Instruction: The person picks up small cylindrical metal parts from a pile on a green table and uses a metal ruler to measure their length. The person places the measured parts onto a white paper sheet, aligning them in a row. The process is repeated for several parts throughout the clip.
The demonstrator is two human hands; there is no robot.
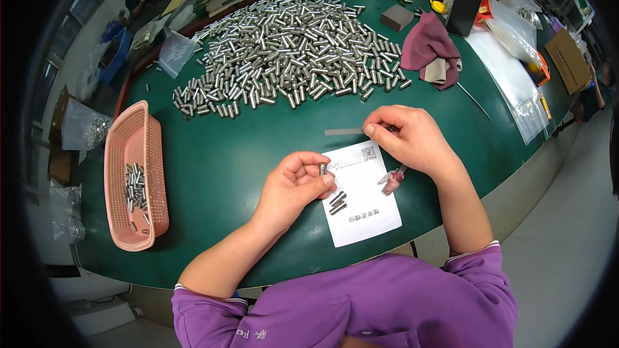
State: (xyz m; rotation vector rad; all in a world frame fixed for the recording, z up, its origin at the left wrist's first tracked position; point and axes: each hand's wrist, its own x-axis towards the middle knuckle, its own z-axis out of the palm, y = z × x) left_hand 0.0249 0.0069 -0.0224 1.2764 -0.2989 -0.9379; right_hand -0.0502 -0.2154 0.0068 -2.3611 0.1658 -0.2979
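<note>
My left hand [291, 188] pinches a short metal pin [323, 169] between thumb and fingers, above the left edge of a white printed sheet [371, 224]. Several similar pins [338, 203] lie on the sheet just below those fingertips. Farther right, my right hand [412, 136] is closed on one end of a thin, flat, greyish strip [343, 132], which points left past the sheet's far edge. Under the right wrist, a small reddish object with a clear part [391, 182] rests at the sheet's right edge; its kind is unclear.
A wide heap of metal pins [290, 51] covers the far green table [213, 219]. At left stands a pink perforated basket [157, 187] holding more pins. Toward the right are a maroon cloth [429, 42], a brown block [396, 18], a thin rod [474, 101], a phone [465, 6] and plastic bags [516, 84].
</note>
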